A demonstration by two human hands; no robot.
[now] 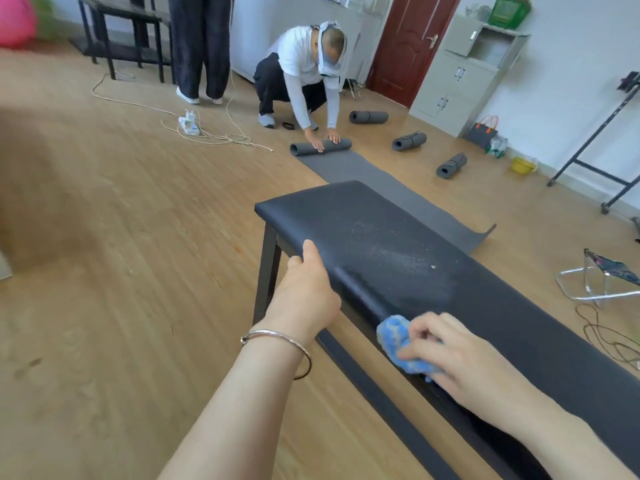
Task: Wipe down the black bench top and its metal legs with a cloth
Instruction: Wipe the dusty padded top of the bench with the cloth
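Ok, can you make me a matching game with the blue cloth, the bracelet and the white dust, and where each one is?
Things:
1 blue cloth
2 bracelet
3 white dust

Places:
A middle of the bench top
B in the right hand
C on the wrist of the left hand

Pairs: 1-B, 2-C, 3-A
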